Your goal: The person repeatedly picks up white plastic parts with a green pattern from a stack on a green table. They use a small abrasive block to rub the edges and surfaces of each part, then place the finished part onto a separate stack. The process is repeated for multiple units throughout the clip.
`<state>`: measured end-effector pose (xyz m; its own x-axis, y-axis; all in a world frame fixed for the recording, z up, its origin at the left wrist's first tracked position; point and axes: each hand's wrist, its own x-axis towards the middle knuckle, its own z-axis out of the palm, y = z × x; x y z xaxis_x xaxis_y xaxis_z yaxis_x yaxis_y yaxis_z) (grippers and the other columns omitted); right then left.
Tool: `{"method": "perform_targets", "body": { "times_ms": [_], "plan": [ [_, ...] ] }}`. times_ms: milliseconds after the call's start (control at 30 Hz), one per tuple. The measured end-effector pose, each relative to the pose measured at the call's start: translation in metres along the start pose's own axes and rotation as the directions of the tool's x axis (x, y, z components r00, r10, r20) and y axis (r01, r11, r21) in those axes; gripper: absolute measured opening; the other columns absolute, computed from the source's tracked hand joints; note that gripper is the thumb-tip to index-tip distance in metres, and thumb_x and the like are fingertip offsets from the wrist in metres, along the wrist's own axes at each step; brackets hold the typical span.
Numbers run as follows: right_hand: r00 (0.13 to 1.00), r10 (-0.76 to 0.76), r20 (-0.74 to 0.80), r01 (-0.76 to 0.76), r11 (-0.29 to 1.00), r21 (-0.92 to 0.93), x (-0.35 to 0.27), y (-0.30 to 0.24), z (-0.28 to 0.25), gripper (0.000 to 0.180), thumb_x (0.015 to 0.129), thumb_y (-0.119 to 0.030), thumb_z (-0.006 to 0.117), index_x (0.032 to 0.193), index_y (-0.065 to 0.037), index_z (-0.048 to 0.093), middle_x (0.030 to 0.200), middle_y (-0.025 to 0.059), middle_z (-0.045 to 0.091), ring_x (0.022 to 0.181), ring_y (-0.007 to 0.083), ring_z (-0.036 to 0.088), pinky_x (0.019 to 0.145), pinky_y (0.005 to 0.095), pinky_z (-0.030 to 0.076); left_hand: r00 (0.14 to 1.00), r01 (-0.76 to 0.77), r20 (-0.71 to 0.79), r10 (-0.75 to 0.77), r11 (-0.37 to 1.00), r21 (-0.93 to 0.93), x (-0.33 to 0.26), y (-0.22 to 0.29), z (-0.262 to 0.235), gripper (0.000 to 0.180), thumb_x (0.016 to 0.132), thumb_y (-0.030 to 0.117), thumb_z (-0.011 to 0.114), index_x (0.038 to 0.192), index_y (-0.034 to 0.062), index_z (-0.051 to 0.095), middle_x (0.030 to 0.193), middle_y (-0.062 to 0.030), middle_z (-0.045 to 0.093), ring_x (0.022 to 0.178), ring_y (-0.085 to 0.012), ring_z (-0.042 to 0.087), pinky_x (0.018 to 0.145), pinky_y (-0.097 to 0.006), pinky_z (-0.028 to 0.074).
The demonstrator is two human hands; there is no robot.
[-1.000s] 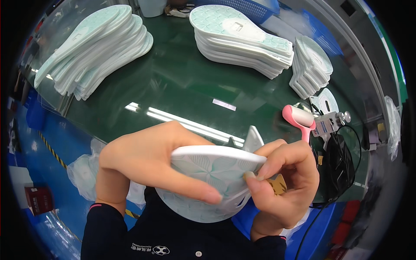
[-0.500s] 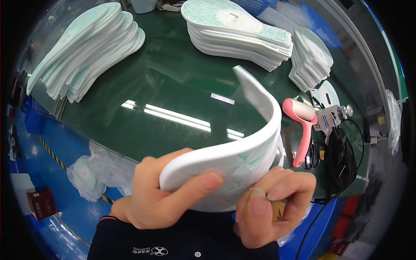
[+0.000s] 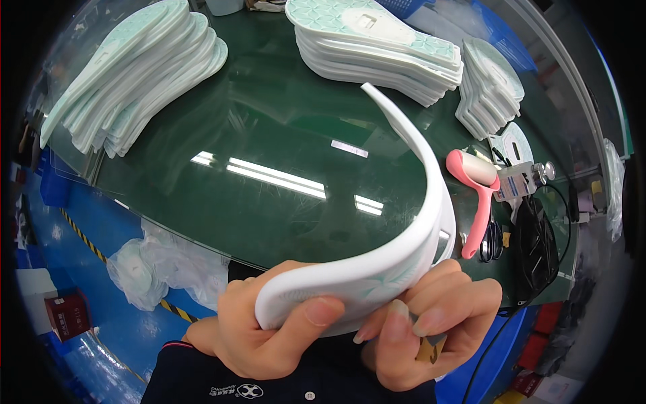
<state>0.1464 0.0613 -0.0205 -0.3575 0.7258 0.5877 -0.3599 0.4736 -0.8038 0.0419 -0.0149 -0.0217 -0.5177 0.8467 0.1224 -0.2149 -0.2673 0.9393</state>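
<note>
My left hand (image 3: 276,326) is closed round the near end of a bent white panel (image 3: 350,269) with a pale green embossed pattern, thumb on the patterned face. The panel curves up and away to the right, its far tip over the table. At its right side my right hand (image 3: 434,323) pinches a small flat yellow-brown piece (image 3: 431,349) with a greyish part between thumb and fingers. What kind of piece it is I cannot tell. The right fingertips are beside the panel's lower edge; whether the piece touches it is hidden.
Stacks of similar panels stand at the far left (image 3: 134,81), far middle (image 3: 370,57) and far right (image 3: 491,87) of the green table (image 3: 269,222). To the right lie a pink-handled lint roller (image 3: 479,209), a clear pump bottle (image 3: 517,183) and a black bag (image 3: 536,242). Plastic bags (image 3: 145,273) are at lower left.
The panel has tilted, showing more of its edge and less of its patterned face. My right hand has shifted slightly right, and the small piece has turned in its fingers.
</note>
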Motion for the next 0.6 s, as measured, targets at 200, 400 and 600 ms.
{"method": "perform_targets", "body": {
  "times_ms": [200, 400, 600],
  "plan": [
    [1.0, -0.019, 0.007, 0.019, 1.0, -0.009, -0.0003, 0.0002, 0.0007, 0.023, 0.066, 0.006, 0.054, 0.078, -0.005, 0.037, 0.054, 0.003, 0.042, 0.042, 0.0089, 0.038, 0.04, 0.0166, 0.037, 0.995, -0.104, -0.003, 0.105, 0.992, -0.077, -0.0009, -0.004, 0.0056, 0.022, 0.079, 0.005, 0.054, 0.095, -0.0091, 0.054, 0.084, -0.015, 0.062, 0.074, -0.0147, 0.06, 0.066, -0.023, 0.047],
    [1.0, -0.023, 0.009, 0.023, 0.999, -0.026, -0.0003, 0.0, 0.0018, 0.023, 0.065, 0.007, 0.053, 0.078, -0.004, 0.037, 0.054, 0.003, 0.041, 0.042, 0.009, 0.038, 0.038, 0.0168, 0.037, 0.992, -0.123, -0.005, 0.123, 0.989, -0.084, -0.0008, -0.0053, 0.0059, 0.021, 0.078, 0.003, 0.054, 0.095, -0.0094, 0.054, 0.086, -0.0159, 0.061, 0.074, -0.015, 0.06, 0.066, -0.023, 0.047],
    [0.999, -0.017, 0.032, 0.016, 0.999, 0.037, -0.0002, 0.0014, -0.0005, 0.023, 0.065, 0.007, 0.053, 0.078, -0.004, 0.037, 0.055, 0.0029, 0.041, 0.042, 0.0091, 0.037, 0.037, 0.0164, 0.037, 0.989, -0.145, -0.007, 0.145, 0.984, -0.105, -0.0003, -0.0075, 0.006, 0.02, 0.079, 0.003, 0.053, 0.095, -0.0094, 0.054, 0.085, -0.0162, 0.061, 0.074, -0.0152, 0.06, 0.066, -0.023, 0.047]
  ]
}}
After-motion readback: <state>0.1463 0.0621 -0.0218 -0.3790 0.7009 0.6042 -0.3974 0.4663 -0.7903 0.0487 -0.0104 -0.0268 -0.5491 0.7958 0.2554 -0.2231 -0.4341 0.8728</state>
